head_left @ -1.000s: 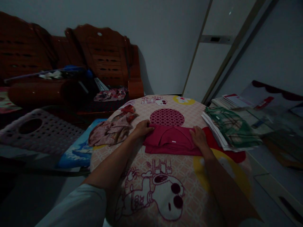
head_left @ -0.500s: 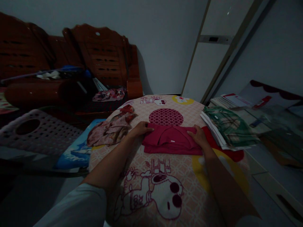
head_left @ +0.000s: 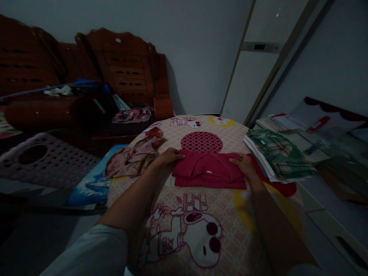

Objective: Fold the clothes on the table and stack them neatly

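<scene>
A magenta shirt (head_left: pixel 209 174) lies folded into a flat rectangle, its neckline and small label facing up, on a round surface with a patterned cloth (head_left: pixel 230 237). At its far left corner, my left hand (head_left: pixel 170 156) is closed with thumb and fingers pinching the fabric. My right hand (head_left: pixel 245 164) pinches the far right corner in the same way. Left of the shirt sits a crumpled floral garment (head_left: pixel 135 157). To the right rests a stack of folded clothes with a green plaid garment (head_left: pixel 280 153) on top of white ones.
A pale woven plastic basket (head_left: pixel 66 165) and a blue printed bag or cushion (head_left: pixel 92 184) stand at the left. Behind them is a carved wooden sofa (head_left: pixel 123 73) with clothes on it. Papers (head_left: pixel 281 122) and a glass-topped surface lie at the right.
Both hands have shifted very slightly outward along the shirt's far edge. The folded shirt stays almost in place.
</scene>
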`<state>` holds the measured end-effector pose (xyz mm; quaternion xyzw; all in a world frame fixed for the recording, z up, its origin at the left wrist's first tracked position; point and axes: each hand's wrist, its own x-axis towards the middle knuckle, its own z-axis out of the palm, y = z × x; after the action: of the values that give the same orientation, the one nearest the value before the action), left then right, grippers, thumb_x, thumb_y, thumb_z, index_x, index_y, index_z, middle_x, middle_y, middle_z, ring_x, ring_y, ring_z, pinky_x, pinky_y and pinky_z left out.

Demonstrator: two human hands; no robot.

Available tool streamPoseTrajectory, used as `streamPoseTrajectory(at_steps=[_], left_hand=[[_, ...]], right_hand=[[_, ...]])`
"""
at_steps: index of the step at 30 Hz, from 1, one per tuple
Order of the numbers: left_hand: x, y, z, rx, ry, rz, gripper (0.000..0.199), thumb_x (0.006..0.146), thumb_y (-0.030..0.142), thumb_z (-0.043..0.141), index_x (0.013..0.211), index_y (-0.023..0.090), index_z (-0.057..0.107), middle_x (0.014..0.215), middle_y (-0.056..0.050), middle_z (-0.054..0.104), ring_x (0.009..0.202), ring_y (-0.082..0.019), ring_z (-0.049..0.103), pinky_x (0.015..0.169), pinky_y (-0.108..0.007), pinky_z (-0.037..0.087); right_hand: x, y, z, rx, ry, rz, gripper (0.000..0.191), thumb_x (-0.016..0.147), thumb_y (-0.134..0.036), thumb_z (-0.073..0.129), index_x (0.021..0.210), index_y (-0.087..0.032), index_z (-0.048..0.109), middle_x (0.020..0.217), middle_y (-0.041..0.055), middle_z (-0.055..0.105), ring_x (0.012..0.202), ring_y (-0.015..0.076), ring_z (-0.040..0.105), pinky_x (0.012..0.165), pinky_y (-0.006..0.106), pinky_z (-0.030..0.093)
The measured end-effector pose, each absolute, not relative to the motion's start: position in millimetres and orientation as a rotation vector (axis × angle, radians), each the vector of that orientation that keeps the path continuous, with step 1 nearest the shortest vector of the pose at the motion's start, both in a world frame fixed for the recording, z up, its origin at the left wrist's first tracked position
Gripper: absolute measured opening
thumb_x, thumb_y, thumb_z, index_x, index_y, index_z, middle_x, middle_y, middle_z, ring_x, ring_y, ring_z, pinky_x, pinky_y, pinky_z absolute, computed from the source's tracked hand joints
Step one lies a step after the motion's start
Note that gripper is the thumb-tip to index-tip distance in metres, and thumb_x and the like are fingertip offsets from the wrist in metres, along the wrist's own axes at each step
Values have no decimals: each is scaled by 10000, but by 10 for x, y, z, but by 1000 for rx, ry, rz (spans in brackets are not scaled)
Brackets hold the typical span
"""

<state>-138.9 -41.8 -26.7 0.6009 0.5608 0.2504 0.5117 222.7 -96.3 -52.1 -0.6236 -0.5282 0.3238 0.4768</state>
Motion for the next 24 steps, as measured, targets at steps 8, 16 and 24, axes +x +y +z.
streamPoseTrajectory(at_steps=[8,16,24], left_hand=[[-1431,-356,-291,1451,1247,653,242,595,343,739,648,143,614,584,25,589,514,-86,471,483,-201,324],[-1115,-146,228,1589,1220,665,147,745,203,700,681,142,583,437,46,510,367,-54,398,395,-181,267],[147,270,744,1547,1156,968,67,864,64,564,842,128,562,612,10,619,553,-125,647,623,-276,556]], right_hand=[[2236,-1042,-397,-1550,-1313,754,290,597,-414,761,691,-163,649,585,-34,609,554,142,527,520,261,418],[2394,-1234,-136,-1411,-1094,770,312,566,-378,806,764,-171,682,612,-36,644,570,164,587,554,285,483],[2580,-1548,188,-1226,-673,428,319,503,-282,833,749,-147,683,637,-39,639,573,141,582,576,294,521]])
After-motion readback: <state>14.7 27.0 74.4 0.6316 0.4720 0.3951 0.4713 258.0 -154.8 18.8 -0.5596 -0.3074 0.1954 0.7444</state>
